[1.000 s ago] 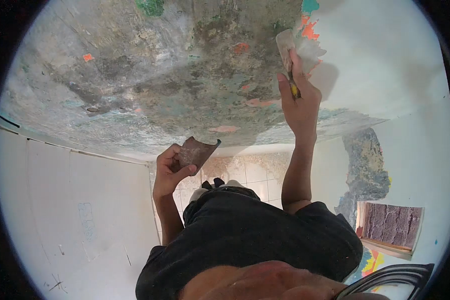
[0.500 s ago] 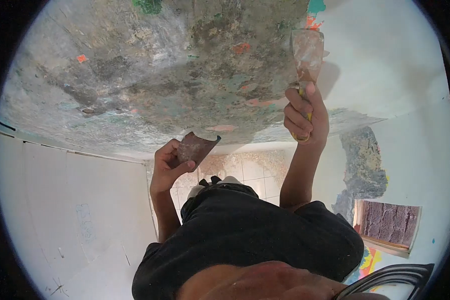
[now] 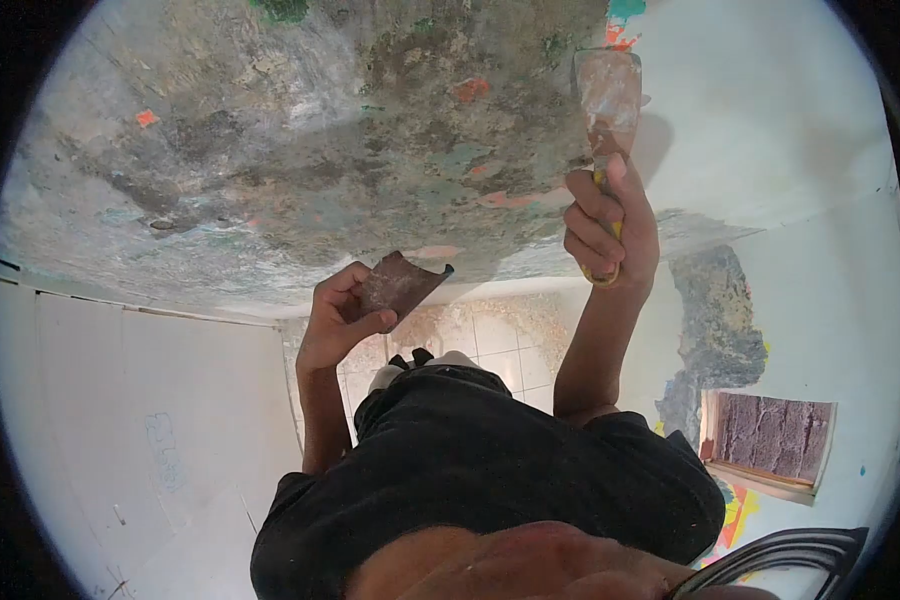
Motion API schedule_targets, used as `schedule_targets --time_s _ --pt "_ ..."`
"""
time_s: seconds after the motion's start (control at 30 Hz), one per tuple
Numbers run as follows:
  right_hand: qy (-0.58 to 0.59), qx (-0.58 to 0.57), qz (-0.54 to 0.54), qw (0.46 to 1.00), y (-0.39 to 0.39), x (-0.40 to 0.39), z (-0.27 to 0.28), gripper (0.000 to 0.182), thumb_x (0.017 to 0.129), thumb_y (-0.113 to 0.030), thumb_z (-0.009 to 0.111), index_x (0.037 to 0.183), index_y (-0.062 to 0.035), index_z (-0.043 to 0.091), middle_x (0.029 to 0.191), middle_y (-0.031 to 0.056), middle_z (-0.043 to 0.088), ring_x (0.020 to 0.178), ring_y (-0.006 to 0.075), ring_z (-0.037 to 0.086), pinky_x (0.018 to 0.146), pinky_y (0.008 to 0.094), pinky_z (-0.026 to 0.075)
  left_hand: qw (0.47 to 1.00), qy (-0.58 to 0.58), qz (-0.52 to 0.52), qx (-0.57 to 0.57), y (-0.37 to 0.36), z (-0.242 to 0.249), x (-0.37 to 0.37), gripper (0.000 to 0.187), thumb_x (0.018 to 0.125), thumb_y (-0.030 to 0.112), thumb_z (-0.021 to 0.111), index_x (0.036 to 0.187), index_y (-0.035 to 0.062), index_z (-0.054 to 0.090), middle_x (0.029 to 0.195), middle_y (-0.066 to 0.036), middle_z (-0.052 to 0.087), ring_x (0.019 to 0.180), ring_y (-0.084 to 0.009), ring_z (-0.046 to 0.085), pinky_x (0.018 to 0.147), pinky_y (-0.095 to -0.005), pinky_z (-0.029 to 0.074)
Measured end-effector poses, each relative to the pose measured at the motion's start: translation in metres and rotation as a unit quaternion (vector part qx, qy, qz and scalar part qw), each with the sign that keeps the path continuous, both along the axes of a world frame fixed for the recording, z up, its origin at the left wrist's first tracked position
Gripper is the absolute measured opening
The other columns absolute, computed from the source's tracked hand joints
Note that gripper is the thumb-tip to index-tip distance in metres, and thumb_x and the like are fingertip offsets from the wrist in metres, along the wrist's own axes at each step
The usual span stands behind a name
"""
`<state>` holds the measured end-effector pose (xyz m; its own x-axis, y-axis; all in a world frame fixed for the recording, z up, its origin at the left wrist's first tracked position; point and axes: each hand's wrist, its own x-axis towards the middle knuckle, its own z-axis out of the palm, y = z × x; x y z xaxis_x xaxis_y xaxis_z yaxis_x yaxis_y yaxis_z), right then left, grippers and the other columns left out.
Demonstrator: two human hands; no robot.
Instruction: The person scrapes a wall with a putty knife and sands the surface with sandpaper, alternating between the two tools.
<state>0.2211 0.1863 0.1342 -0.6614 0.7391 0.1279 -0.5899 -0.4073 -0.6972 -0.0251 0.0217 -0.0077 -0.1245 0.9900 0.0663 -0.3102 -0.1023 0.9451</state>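
Note:
In my right hand (image 3: 610, 230) is a putty knife (image 3: 612, 100) with a yellow handle, its fingers wrapped round the grip. The knife's wide blade, smeared with pale residue, points up over the wall, where bare grey meets white paint. It seems to lie against the surface. My left hand (image 3: 332, 315), lower and to the left, pinches a curled brown piece of sandpaper (image 3: 402, 287) between thumb and fingers. Pale dust marks the sheet, which is held apart from the knife. The stripped wall (image 3: 300, 150) shows mottled grey with orange and green flecks.
White painted wall (image 3: 770, 110) lies to the right, with a grey stripped patch (image 3: 715, 310) above a small window opening (image 3: 773, 440). A white panel (image 3: 170, 390) stands at left. Dusty floor tiles (image 3: 495, 335) show below my hands.
The view has shifted slightly. The putty knife's blade appears a little higher and further left, and the sandpaper also sits slightly higher. Both hands keep their grips.

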Motion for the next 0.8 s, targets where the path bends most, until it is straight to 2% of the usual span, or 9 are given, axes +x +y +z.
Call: schedule_targets --time_s 0.37,0.47,0.57,0.67,0.77,0.8 --pt "-0.029 -0.004 -0.014 0.999 0.001 -0.001 -0.007 0.033 0.104 -0.028 0.042 0.135 -0.0189 0.042 0.061 -0.0051 0.035 0.035 0.0011 0.028 0.026 0.0147 0.028 1.000 -0.024 -0.009 -0.002 -0.001 0.003 0.011 0.025 0.076 -0.007 0.073 0.090 0.0035 0.056 0.081 0.002 0.059 0.075 -0.0044 0.054 0.065 -0.0228 0.045" --pt "-0.012 -0.015 -0.009 1.000 0.000 -0.012 0.007 0.036 0.104 -0.031 0.042 0.138 -0.0194 0.041 0.061 -0.0053 0.034 0.035 0.0009 0.028 0.027 0.0144 0.028 1.000 -0.025 -0.013 -0.011 -0.006 0.000 0.014 0.025 0.076 -0.007 0.074 0.090 0.0033 0.056 0.082 0.002 0.059 0.076 -0.0042 0.054 0.066 -0.0228 0.046" --pt "0.010 -0.019 -0.013 1.000 -0.001 -0.004 -0.010 0.036 0.103 -0.033 0.043 0.137 -0.0189 0.041 0.062 -0.0049 0.035 0.035 0.0012 0.028 0.027 0.0147 0.029 1.000 -0.019 0.000 -0.003 -0.008 0.000 0.007 0.025 0.076 -0.007 0.074 0.090 0.0031 0.056 0.082 0.001 0.060 0.077 -0.0046 0.055 0.067 -0.0230 0.047" --pt "0.004 0.018 0.008 1.000 -0.002 -0.004 -0.001 0.036 0.103 -0.033 0.043 0.136 -0.0184 0.042 0.063 -0.0045 0.035 0.036 0.0012 0.029 0.027 0.0149 0.029 0.999 -0.030 0.014 0.000 -0.011 -0.001 0.006 0.025 0.076 -0.006 0.075 0.091 0.0029 0.057 0.083 0.001 0.061 0.078 -0.0052 0.056 0.067 -0.0228 0.048" --pt "-0.024 0.001 -0.032 0.999 -0.003 -0.003 -0.005 0.030 0.099 -0.033 0.054 0.124 -0.0185 0.050 0.060 -0.0058 0.035 0.036 0.0006 0.028 0.027 0.0158 0.025 0.999 -0.036 0.021 -0.003 -0.016 -0.001 0.004 0.025 0.076 -0.006 0.075 0.092 0.0029 0.057 0.084 0.000 0.062 0.078 -0.0056 0.057 0.066 -0.0227 0.048" --pt "-0.022 -0.003 -0.028 0.999 -0.003 -0.005 -0.003 0.030 0.099 -0.033 0.054 0.125 -0.0183 0.050 0.060 -0.0058 0.035 0.036 0.0007 0.028 0.027 0.0158 0.025 0.999 -0.037 0.025 -0.004 -0.018 -0.002 0.003 0.025 0.076 -0.006 0.075 0.092 0.0030 0.057 0.085 0.000 0.062 0.078 -0.0057 0.057 0.066 -0.0228 0.048"
